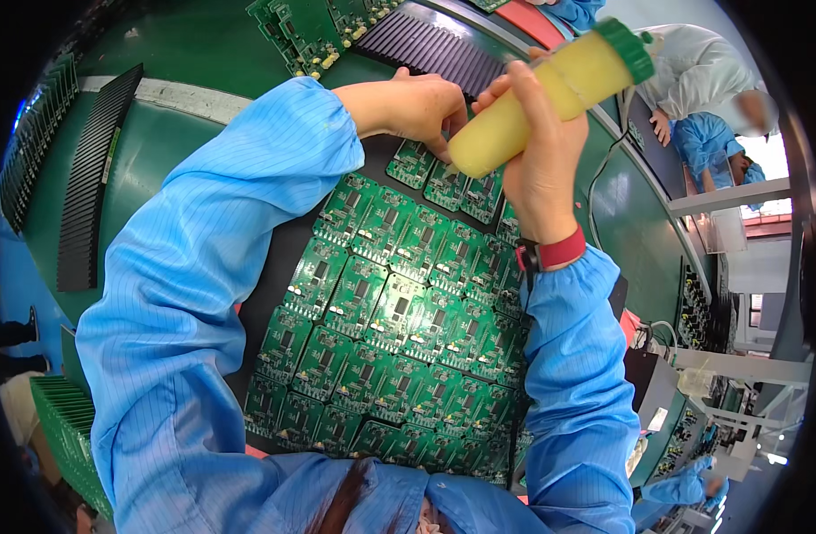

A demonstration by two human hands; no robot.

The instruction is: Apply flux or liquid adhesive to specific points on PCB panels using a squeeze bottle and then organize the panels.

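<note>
My right hand (550,133) is wrapped round a yellow squeeze bottle (532,111) with a green cap (623,52). The bottle is tilted, its capped end up to the right and its rounded end low to the left, over the far rows of green circuit boards (399,307). Close beside that rounded end is my left hand (414,102), its fingers bent down toward a board at the far edge. The bottle covers part of its fingertips, and what they pinch, if anything, is hidden. Several boards lie in tight rows on a black tray (258,338).
Behind my hands is a black slotted rack (430,46), with upright boards (305,36) beside it. Another slotted rack (96,187) lies on the green bench (172,147) at left. Stacked boards (69,427) stand lower left. Co-workers in blue and white (702,76) are at right.
</note>
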